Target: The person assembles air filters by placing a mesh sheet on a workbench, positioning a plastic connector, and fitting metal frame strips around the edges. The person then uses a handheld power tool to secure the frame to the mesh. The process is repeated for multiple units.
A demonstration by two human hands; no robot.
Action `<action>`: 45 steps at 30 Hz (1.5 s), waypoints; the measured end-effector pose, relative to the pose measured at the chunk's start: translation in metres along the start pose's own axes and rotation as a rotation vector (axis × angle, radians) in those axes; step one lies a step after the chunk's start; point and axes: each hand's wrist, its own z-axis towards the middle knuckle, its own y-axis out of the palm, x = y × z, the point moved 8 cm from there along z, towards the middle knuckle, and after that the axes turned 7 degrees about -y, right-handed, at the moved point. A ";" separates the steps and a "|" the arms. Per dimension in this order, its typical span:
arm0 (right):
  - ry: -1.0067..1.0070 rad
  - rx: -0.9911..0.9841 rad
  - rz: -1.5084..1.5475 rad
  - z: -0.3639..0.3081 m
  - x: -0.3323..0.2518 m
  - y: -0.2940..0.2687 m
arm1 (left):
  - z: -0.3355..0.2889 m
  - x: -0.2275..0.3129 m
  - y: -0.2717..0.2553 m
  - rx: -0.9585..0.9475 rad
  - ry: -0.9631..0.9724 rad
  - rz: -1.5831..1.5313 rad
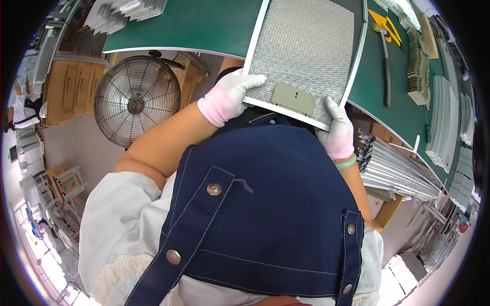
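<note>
Apron (275,204): is filling the near view, dark blue, its straps crossing a white shirt (122,219).
Green bracelet (345,163): is circling the right wrist.
Right hand (337,125): is wearing a white-and-pink glove and gripping the near right corner of the framed mesh panel (306,46), thumb side over the rim.
Left hand (232,94): is wearing a matching glove and gripping the panel near its near left corner, thumb reaching over the mesh.
Olive-grey plate (293,99): is lying along the near rail, over the mesh, between the hands.
Panel position: is extending away from the apron, its near end jutting past the edge of the green table (194,25).
Silver bars (393,166): are lying in a pile below the table, at right.
Hammer (387,71): is lying on the table right of the panel, beside yellow-handled pliers (395,34).
Olive-tan pieces (418,71): are standing in a row right of the hammer.
White strips (443,122): are lying stacked farther right.
Fan (137,105): is standing left of the table.
Mesh sheets (122,15): are lying on the table's far left.
Cardboard boxes (71,92): are standing beyond the fan.
</note>
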 end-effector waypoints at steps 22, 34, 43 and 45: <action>0.420 -0.193 0.179 -0.027 0.008 0.023 | -0.006 0.003 -0.014 -0.102 0.099 0.482; 0.013 0.105 0.103 -0.017 -0.022 0.023 | -0.002 0.012 -0.019 0.164 0.119 0.176; 0.135 -0.052 0.182 -0.008 -0.008 0.030 | -0.003 0.010 -0.013 0.193 -0.019 0.100; 0.149 -0.046 0.171 -0.009 -0.012 0.028 | -0.003 0.008 -0.008 0.098 -0.041 0.050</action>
